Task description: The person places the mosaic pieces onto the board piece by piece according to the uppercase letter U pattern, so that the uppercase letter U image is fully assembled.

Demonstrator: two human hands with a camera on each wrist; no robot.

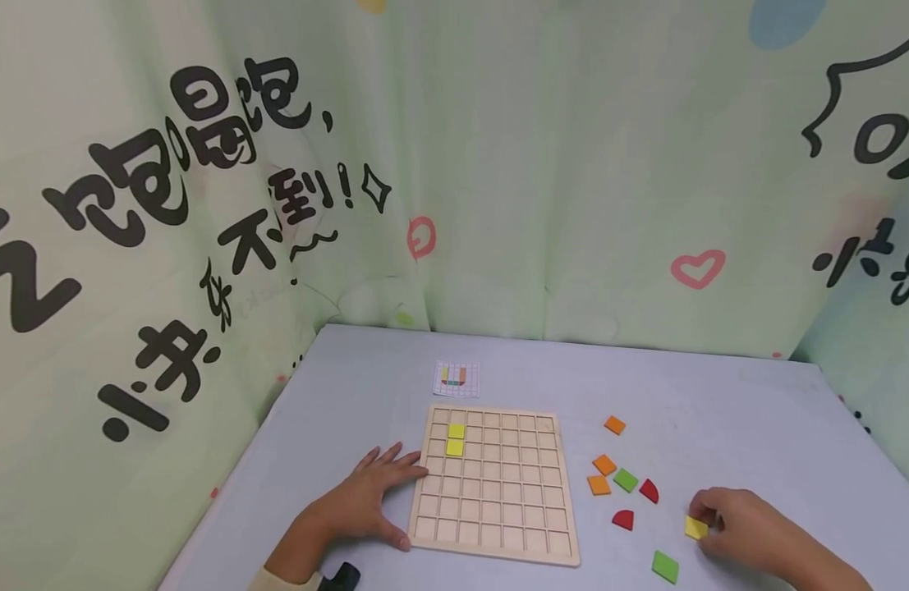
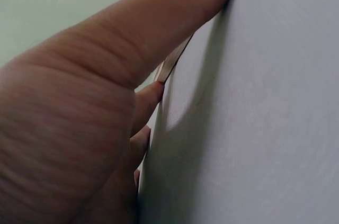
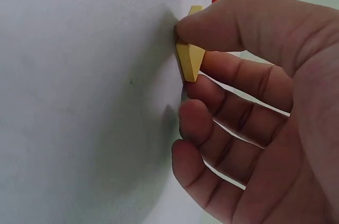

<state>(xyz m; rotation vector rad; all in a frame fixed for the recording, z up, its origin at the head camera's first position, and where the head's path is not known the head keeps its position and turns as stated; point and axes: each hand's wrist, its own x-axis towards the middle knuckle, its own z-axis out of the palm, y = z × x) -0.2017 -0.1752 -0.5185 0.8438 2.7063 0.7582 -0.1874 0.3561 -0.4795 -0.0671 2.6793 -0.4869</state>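
Note:
At the right of the table my right hand (image 1: 742,525) pinches a yellow square tile (image 1: 695,528) between thumb and fingers. The right wrist view shows the tile (image 3: 190,57) close to the white tabletop, thumb on one edge. My left hand (image 1: 369,497) lies spread at the left side of a wooden grid board (image 1: 498,492), fingertips and thumb at its edge. Two yellow square tiles (image 1: 456,439) sit one below the other in the board's upper left cells. In the left wrist view, the thumb (image 2: 159,12) hides most of the board.
Between board and right hand lie orange tiles (image 1: 599,485), green tiles (image 1: 665,566) and red quarter-round tiles (image 1: 623,519). A small card (image 1: 456,379) with a coloured U pattern on a grid lies behind the board. A printed curtain (image 1: 543,205) surrounds the table (image 1: 380,361).

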